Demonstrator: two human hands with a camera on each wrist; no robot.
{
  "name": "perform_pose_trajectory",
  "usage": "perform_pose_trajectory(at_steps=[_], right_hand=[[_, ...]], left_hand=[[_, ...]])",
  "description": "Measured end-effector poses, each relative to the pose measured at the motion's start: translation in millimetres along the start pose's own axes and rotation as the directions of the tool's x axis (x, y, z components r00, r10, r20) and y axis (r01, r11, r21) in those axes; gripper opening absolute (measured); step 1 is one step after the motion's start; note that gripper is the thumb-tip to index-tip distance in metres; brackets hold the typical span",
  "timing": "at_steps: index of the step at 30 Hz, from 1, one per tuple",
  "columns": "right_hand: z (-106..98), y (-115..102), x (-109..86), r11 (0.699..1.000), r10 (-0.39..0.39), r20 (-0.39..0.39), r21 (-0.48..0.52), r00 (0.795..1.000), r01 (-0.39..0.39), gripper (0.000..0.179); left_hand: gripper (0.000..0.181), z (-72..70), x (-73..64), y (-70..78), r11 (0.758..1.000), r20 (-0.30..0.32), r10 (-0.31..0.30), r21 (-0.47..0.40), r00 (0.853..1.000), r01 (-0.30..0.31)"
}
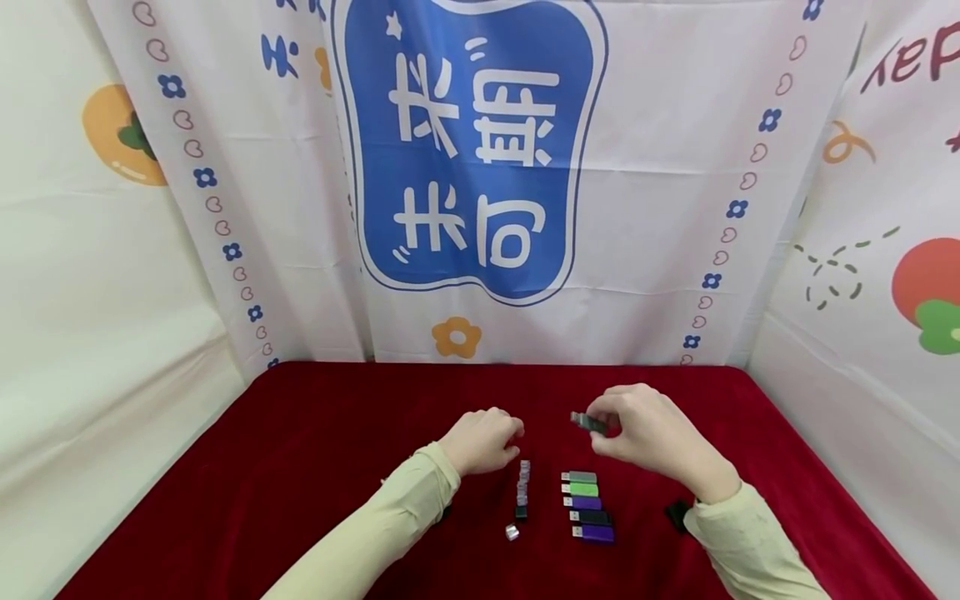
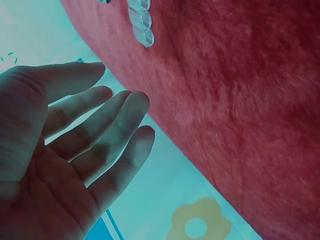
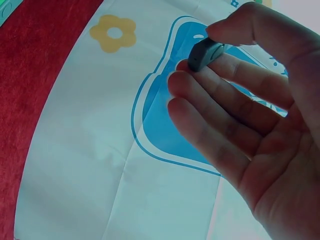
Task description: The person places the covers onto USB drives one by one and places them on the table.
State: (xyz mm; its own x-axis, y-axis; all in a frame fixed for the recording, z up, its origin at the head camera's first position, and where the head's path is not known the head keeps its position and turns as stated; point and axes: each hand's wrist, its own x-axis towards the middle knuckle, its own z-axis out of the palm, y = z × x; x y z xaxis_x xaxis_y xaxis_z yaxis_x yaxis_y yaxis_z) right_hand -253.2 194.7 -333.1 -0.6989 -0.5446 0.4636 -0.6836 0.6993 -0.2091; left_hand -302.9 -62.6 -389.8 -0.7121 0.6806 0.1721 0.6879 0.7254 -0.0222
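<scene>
My right hand (image 1: 648,429) pinches a dark grey USB flash drive (image 1: 588,422) between thumb and fingers, raised above the red cloth with its metal plug pointing left. The right wrist view shows the drive's rounded end (image 3: 204,54) by the thumb tip. My left hand (image 1: 483,440) hovers over the cloth with relaxed, slightly bent fingers; its palm holds nothing in the left wrist view. Just below it runs a column of clear caps (image 1: 523,482), with a black cap (image 1: 521,512) at its near end. Nearer still lies a loose shiny cap (image 1: 512,532).
Several flash drives lie in a column, plugs leftward: grey (image 1: 582,477), green (image 1: 582,490), purple (image 1: 585,503), black (image 1: 594,517) and another purple one. A black object (image 1: 677,515) sits by my right wrist, partly hidden. Printed curtains (image 1: 645,250) stand behind the table.
</scene>
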Motion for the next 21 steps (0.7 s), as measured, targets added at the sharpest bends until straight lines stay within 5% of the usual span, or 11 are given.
perform_pose_trajectory(at_steps=[8, 21], right_hand=[[-2.9, 0.3, -1.1, 1.0, 0.016, 0.003, 0.008, 1.0, -0.016, 0.014], [-2.6, 0.9, -2.2, 1.0, 0.011, -0.005, -0.002, 1.0, -0.011, 0.013]], left_hand=[[0.019, 14.3, 15.2, 7.8, 1.0, 0.103, -0.011, 0.026, 0.995, 0.008], [0.011, 22.2, 23.3, 5.2, 0.999, 0.115, 0.019, 0.023, 0.993, -0.022]])
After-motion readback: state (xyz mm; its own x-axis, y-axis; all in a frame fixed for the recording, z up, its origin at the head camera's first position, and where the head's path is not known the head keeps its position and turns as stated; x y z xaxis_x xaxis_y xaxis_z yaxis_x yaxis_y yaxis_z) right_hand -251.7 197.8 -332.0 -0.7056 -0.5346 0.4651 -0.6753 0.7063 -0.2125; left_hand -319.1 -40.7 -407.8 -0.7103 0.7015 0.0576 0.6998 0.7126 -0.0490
